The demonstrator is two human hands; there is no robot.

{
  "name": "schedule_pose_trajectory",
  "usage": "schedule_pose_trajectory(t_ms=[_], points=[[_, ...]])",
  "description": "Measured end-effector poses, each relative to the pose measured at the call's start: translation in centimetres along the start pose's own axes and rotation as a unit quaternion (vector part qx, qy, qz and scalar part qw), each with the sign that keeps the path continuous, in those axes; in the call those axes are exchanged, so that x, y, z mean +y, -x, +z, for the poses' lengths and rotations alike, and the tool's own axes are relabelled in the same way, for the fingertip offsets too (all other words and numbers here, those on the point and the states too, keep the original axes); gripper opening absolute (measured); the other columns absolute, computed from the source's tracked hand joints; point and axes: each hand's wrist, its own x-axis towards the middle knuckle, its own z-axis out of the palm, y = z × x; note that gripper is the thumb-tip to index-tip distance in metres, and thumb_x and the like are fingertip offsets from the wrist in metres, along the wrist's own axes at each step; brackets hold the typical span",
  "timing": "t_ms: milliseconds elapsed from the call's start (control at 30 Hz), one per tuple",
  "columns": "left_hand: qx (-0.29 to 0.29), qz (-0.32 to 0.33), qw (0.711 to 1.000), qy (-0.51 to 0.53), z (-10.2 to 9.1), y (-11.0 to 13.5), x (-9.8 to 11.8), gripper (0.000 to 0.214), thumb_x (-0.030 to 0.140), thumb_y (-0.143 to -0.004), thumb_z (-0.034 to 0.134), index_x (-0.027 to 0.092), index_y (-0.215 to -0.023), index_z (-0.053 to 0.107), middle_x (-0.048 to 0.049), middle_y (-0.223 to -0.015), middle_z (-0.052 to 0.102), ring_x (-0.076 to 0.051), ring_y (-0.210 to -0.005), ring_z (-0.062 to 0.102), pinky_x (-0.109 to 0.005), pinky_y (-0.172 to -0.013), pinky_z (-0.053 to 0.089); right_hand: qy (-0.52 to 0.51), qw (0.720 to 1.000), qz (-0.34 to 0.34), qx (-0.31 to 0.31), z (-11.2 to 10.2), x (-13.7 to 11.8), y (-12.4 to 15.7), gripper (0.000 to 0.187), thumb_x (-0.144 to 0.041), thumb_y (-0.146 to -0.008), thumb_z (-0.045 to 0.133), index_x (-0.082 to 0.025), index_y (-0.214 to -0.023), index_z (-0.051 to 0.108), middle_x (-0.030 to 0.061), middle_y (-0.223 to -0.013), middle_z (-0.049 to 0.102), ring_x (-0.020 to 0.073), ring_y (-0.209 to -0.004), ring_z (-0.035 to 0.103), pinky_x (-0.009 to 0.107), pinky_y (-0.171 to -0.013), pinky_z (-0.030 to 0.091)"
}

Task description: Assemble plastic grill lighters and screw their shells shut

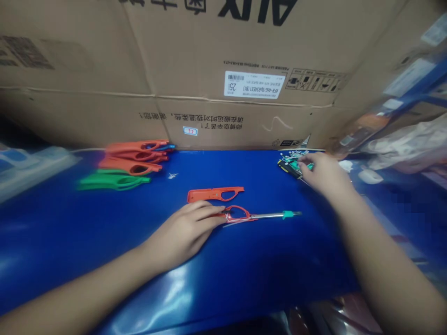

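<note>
The left hand (188, 225) grasps the orange plastic looped handle (250, 216), likely light, stiff, best held behind its loop; the right hand (323, 174), grip unclear, reaches small teal-and-white wired parts (292, 161).

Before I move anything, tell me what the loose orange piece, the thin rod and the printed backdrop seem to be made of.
Loose orange piece: probably smooth moulded plastic, judging by its even colour and cut-out loop.
Thin rod: likely polished metal, since it looks silvery and shiny.
Printed backdrop: matt brown, apparently cardboard, going by its creases and carton-style print.
</note>
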Motion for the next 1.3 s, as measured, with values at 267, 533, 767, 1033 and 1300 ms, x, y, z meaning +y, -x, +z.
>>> schedule_pose_trajectory(t_ms=[267, 533, 767, 1033, 1300], points=[[-0.002, 0.035, 0.999, -0.033, -0.3, 0.4, -0.5, 0.035, 0.016, -0.102, 0.049, 0.024, -0.133, 0.062, -0.0029, -0.132, 0.069, -0.022, -0.120, 0.066, -0.041, -0.101, 0.058, 0.033, 0.993, 0.107, -0.036, 2.3, 1.3, -1.3, 0.021, -0.031, -0.086, 0.061, -0.019, -0.093, 0.078, 0.0148, -0.112, 0.070, 0.0287, -0.094, 0.067, 0.032, -0.069, 0.046], [-0.021, 0.045, 0.996, -0.068, -0.6, 0.4, -0.2, 0.037, 0.015, -0.101, 0.046, 0.020, -0.134, 0.061, -0.0062, -0.136, 0.067, -0.025, -0.122, 0.065, -0.044, -0.101, 0.058, 0.001, 0.990, 0.137, -0.039, 3.2, 1.5, -2.2, 0.017, -0.033, -0.084, 0.065, -0.019, -0.082, 0.076, 0.0100, -0.082, 0.074, 0.0242, -0.076, 0.067, 0.029, -0.059, 0.040], [0.006, -0.007, 1.000, 0.024, -0.1, 0.1, -0.1, 0.035, 0.016, -0.102, 0.047, 0.025, -0.133, 0.061, -0.0061, -0.128, 0.068, -0.021, -0.118, 0.062, -0.041, -0.099, 0.055, 0.007, 0.996, 0.086, -0.007, 2.6, 1.8, -2.0, 0.020, -0.029, -0.090, 0.059, -0.015, -0.086, 0.072, 0.0163, -0.103, 0.071, 0.0260, -0.092, 0.066, 0.032, -0.074, 0.047], [0.013, -0.014, 0.998, 0.062, -0.2, 0.0, 0.1, 0.035, 0.015, -0.101, 0.047, 0.026, -0.130, 0.062, -0.0069, -0.125, 0.067, -0.021, -0.119, 0.060, -0.041, -0.100, 0.052, -0.003, 0.998, 0.060, -0.006, 2.4, 2.0, -1.7, 0.018, -0.026, -0.090, 0.056, -0.016, -0.089, 0.071, 0.0150, -0.092, 0.073, 0.0271, -0.086, 0.067, 0.034, -0.075, 0.047], [0.011, -0.013, 0.998, 0.060, -0.3, -0.1, 0.1, 0.034, 0.015, -0.101, 0.048, 0.026, -0.129, 0.063, -0.0065, -0.125, 0.067, -0.021, -0.118, 0.061, -0.041, -0.100, 0.052, -0.052, 0.997, 0.053, 0.010, 2.7, 1.3, -1.4, 0.029, -0.015, -0.085, 0.055, -0.015, -0.110, 0.068, 0.0116, -0.095, 0.076, 0.0238, -0.082, 0.069, 0.032, -0.077, 0.048]])
